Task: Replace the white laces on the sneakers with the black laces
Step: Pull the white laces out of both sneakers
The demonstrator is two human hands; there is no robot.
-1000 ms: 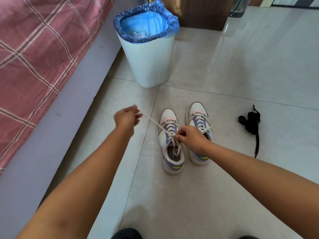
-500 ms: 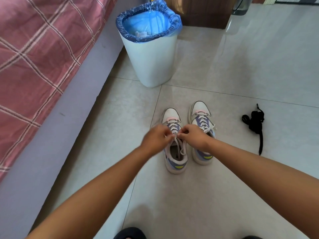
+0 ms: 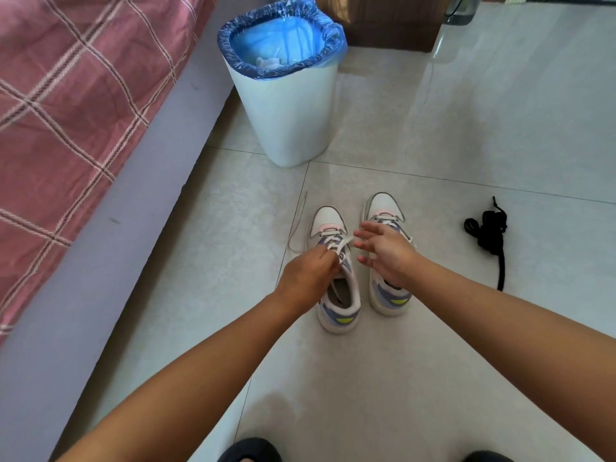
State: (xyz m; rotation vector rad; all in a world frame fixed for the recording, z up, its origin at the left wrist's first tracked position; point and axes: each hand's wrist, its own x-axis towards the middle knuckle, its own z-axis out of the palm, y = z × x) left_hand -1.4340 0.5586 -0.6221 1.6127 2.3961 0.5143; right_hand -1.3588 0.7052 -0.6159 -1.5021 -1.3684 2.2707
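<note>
Head view. Unlacing of the left sneaker point(image 3: 336, 278), which stands on the floor before the bin point(image 3: 286, 105). The left hand point(image 3: 308, 276) pinches its white lace point(image 3: 333, 246) at the eyelets; a freed end point(image 3: 297, 221) trails toward the bin. The right hand point(image 3: 383, 250) hovers over the right sneaker point(image 3: 386, 208), fingers spread, holding nothing. The black laces point(image 3: 488, 233) lie bundled, well right of the sneakers. Next move, as judged: draw the lace through successive eyelets.

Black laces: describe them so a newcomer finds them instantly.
Start at the white bin with the blue liner, then drop to the sneaker pair on the tile floor. The black laces lie bundled to their right, untouched, the only dark cord there.
</note>
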